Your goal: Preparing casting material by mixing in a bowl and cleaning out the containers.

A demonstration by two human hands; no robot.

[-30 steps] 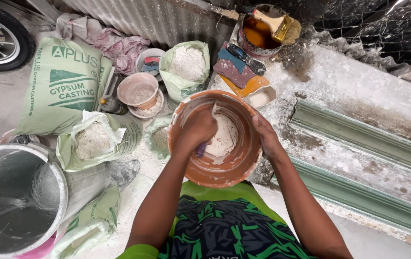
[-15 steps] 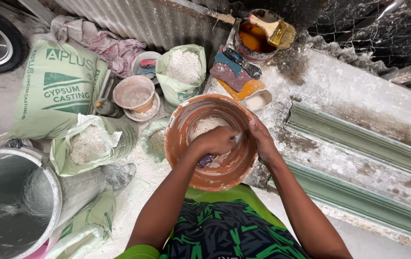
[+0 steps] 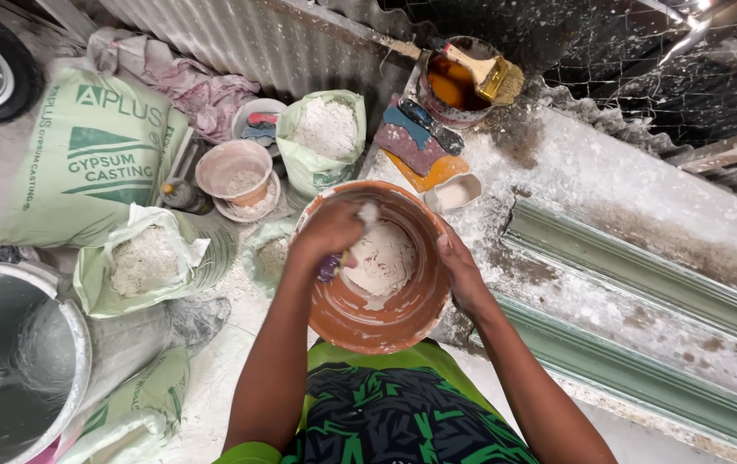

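Between the knees: an orange bowl (image 3: 374, 292) sits low in front of the person, its rim tipped a little toward the camera.
Left hand: the left hand (image 3: 327, 234) is inside the bowl at its upper left wall, fingers curled shut around a small tool with a purple handle (image 3: 330, 268); the working end is hidden under the hand.
Right hand: the right hand (image 3: 461, 273) grips the bowl's right rim, thumb inside and fingers wrapped outside, closed on the edge.
Key relation: the white plaster (image 3: 379, 262) lies just right of and below the left fingers, touching them; the left hand is the nearer one, and the right only steadies the rim.
Plaster look: a thick, lumpy white patch on the bowl's floor, with smears up the orange wall.
Bowl look: worn, crusted with dried white along the rim.
Around it: an open bag of powder (image 3: 324, 136) beyond the bowl, a small pink tub (image 3: 232, 172) to its left, a metal bucket (image 3: 16, 361) at far left, and green moulding (image 3: 643, 292) along the right.
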